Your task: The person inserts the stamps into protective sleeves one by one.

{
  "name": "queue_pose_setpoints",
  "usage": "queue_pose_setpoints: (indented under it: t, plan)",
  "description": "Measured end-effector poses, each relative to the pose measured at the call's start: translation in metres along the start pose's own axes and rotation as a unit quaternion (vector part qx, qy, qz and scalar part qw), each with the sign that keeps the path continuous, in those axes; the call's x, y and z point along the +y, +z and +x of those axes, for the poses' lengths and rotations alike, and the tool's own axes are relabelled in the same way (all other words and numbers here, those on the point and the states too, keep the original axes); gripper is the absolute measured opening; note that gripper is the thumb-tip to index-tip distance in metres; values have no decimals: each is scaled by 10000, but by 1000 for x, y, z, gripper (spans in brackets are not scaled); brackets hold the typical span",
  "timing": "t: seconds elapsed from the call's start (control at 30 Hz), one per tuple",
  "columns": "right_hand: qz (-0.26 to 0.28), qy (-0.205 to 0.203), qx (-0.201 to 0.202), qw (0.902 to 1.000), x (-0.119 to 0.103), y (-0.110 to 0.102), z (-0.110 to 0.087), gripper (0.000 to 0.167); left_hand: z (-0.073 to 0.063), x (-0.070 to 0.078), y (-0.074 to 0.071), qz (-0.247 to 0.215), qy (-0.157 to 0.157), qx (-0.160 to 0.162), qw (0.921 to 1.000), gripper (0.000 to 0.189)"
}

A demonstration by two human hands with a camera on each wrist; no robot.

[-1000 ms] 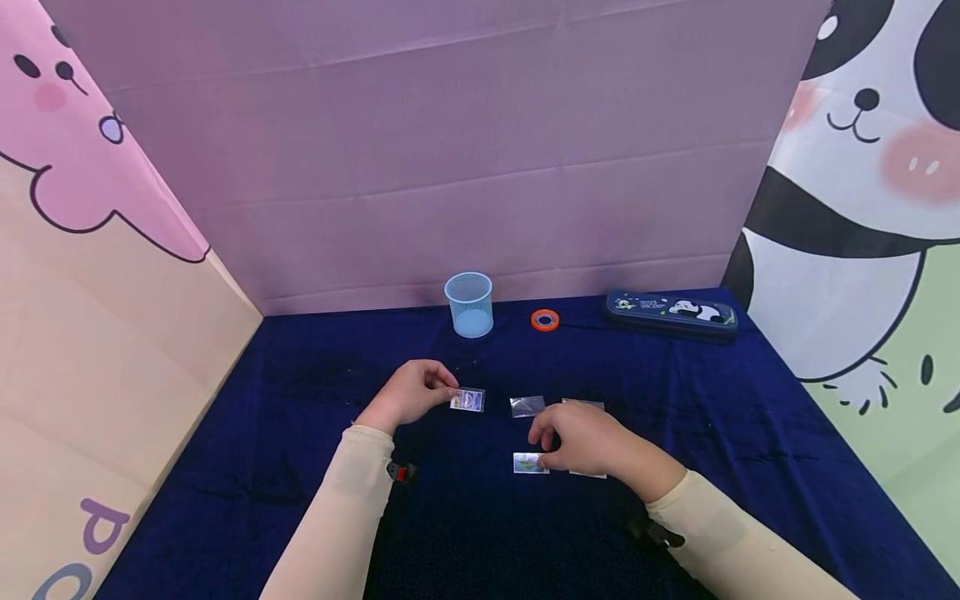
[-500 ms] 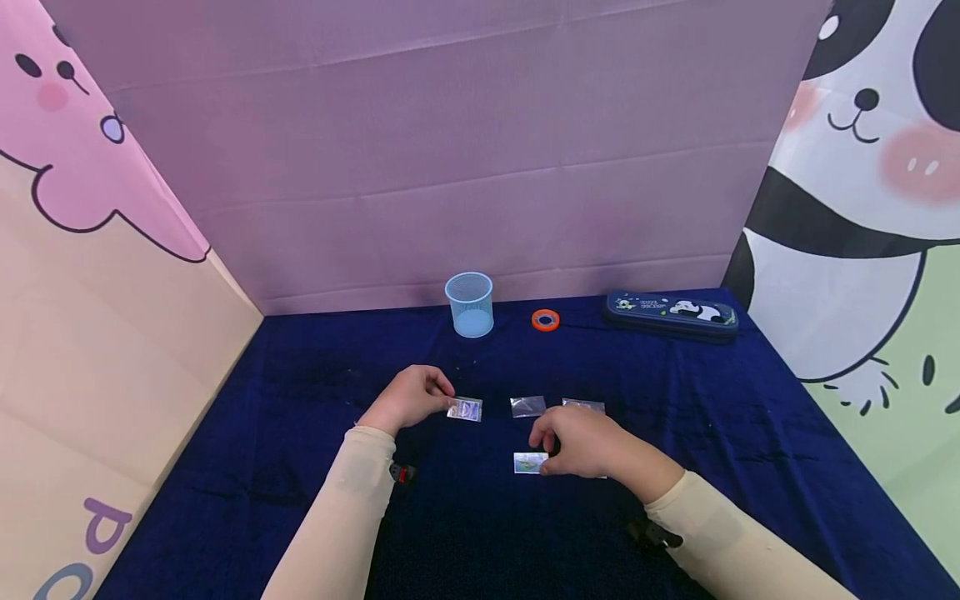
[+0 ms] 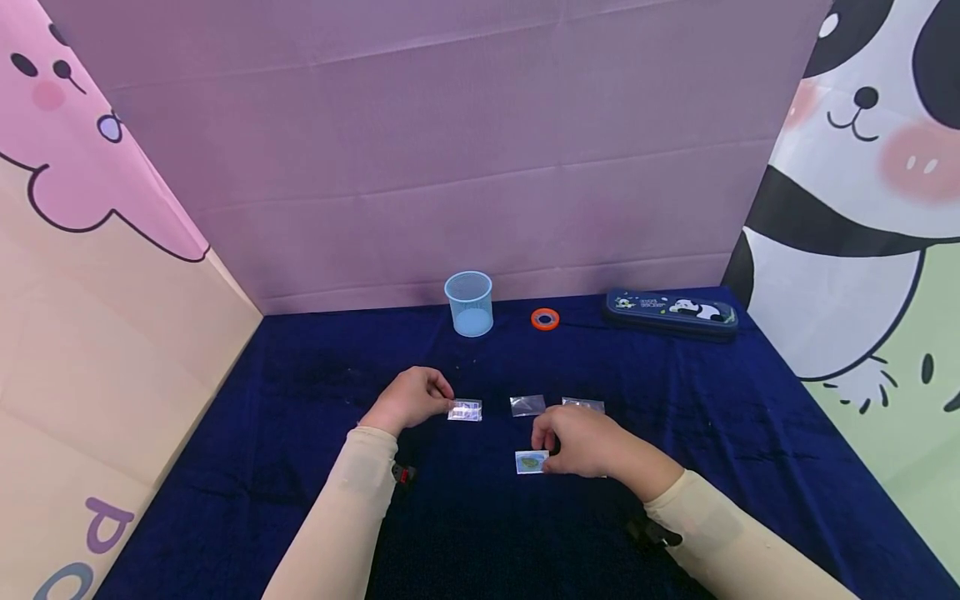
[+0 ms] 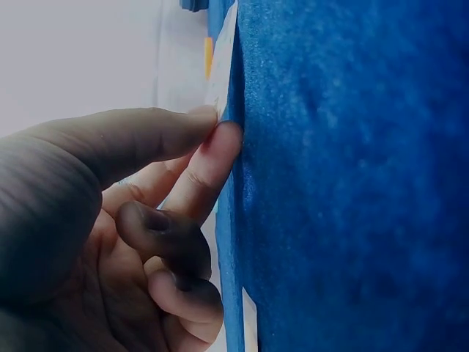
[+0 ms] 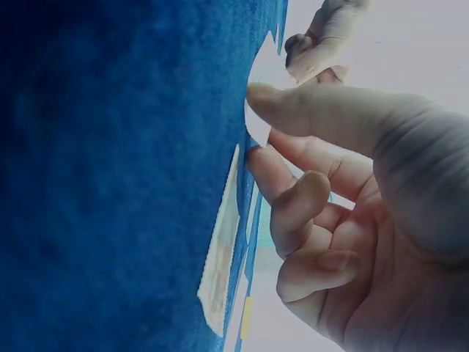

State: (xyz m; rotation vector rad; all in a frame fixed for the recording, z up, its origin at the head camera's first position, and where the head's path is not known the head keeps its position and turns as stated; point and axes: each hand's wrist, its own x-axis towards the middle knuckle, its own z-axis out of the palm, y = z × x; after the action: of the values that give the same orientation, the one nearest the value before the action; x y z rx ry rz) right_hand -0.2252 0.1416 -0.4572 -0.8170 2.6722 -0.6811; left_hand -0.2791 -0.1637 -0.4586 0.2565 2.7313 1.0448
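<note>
My left hand pinches the edge of a small purple-and-white stamp between thumb and index finger. This stamp has a shiny, clear-looking surface, and in the left wrist view it stands slightly off the cloth. My right hand pinches a green-and-blue picture stamp at its right edge, the thumb lying against it. Another stamp with a serrated edge lies on the cloth beside the right hand, mostly hidden in the head view. Behind the right hand lie a clear sleeve and a second sleeve, partly covered.
A dark blue cloth covers the table. Along the back stand a light blue mesh cup, an orange roll of tape and a dark blue panda pencil case. Printed curtains rise at the back and both sides.
The left hand has drawn its stamp slightly towards me, and light now glares on it. The right hand's stamp has tilted a little, with its grip kept near the right edge.
</note>
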Motion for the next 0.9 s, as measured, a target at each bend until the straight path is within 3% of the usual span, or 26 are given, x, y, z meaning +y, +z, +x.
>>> queue_pose_setpoints:
  t: [0.27, 0.6, 0.9]
  plan:
    - [36, 28, -30, 10000, 0, 0, -1, 18, 0, 2, 1, -80, -19, -41, 10000, 10]
    - [116, -328, -7, 9994, 8, -7, 0, 14, -2, 2, 0, -81, -89, 19, 9999, 14]
    - [592, -215, 40, 9980, 10, -16, -2, 15, -2, 4, 1, 20, 54, 56, 10000, 14]
